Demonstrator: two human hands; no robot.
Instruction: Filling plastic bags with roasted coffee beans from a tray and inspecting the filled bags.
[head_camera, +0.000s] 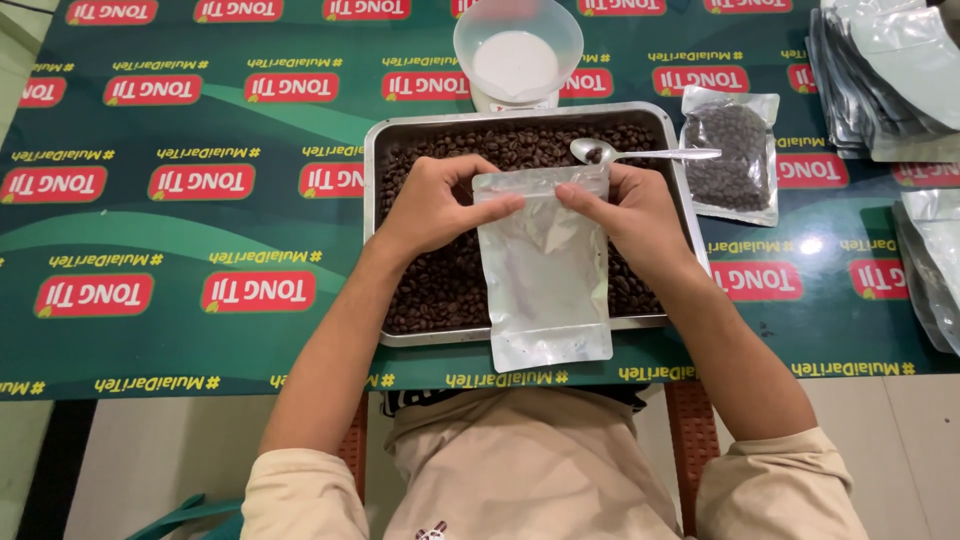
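Counter: a glossy green counter (200, 300) printed all over with repeating red and white logo patches; a lamp glares off its right part.
Floor: pale tiles show below the counter's near edge, beside the person's beige-sleeved arms.
Tray: a steel tray (372, 160) sits at the middle of the counter, filled with dark coffee beans (430, 290).
Pouch: an empty clear pouch with a silvery back (545, 280) is held upright over the tray's near right part, its bottom hanging past the tray's near rim.
Left hand: the left hand (430, 205) pinches the pouch's top left corner between thumb and fingers.
Right hand: the right hand (635, 205) pinches the top right corner the same way.
Spoon: a metal spoon (640, 153) lies across the tray's far right corner, bowl over the beans.
Bowl: a translucent bowl (517, 45) stands at the far edge, just behind the tray.
Filled pouch: a pouch of beans (733, 155) lies right of the tray.
Stack: empty silver pouches (890, 80) pile in the far right corner.
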